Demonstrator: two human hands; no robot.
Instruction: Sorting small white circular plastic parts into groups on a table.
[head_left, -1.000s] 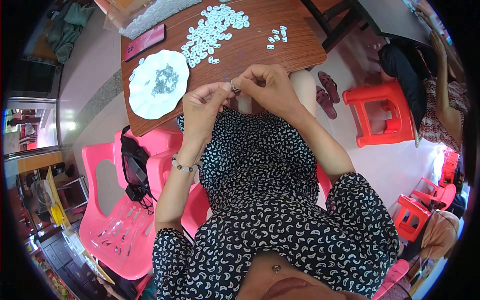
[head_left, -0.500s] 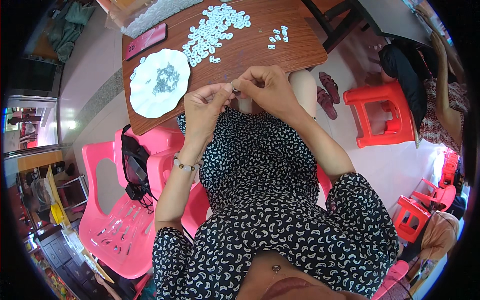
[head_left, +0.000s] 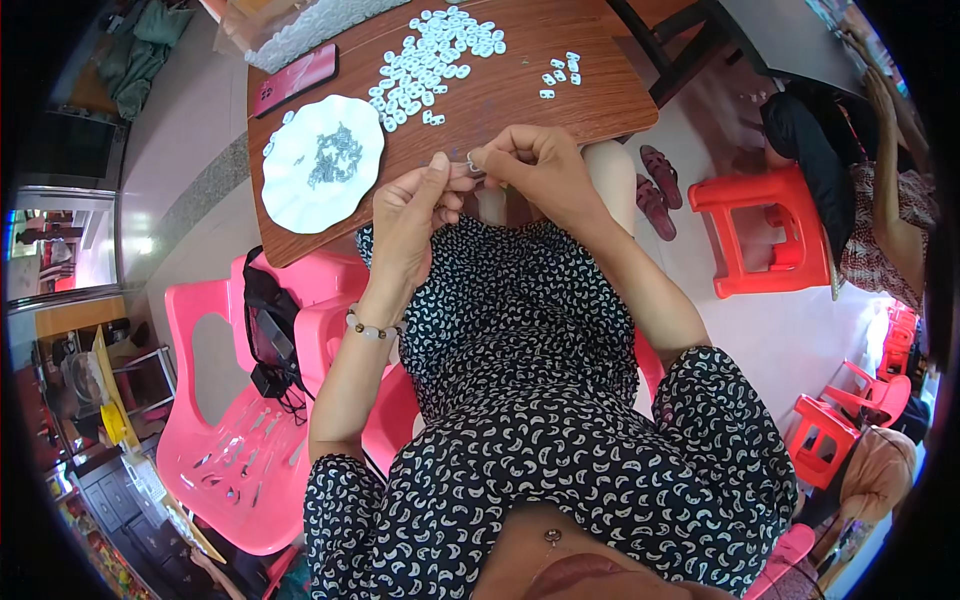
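Thumb and finger of the right hand (head_left: 550, 177) pinch a small pale rounded piece (head_left: 474, 163); the left hand (head_left: 404, 213), thumb raised, is loosely open beside it.

Wooden table (head_left: 510, 95): white plate (head_left: 288, 190), pink phone (head_left: 300, 80), large white-bead scatter (head_left: 428, 68); smaller bead group (head_left: 559, 76) at right.

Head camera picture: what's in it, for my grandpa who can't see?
A person's right hand pinches a tiny shiny thing close to the left hand, whose thumb sticks up, by a brown table. On it are a wavy white plate of little grey pieces, many small white pieces and a pink phone.
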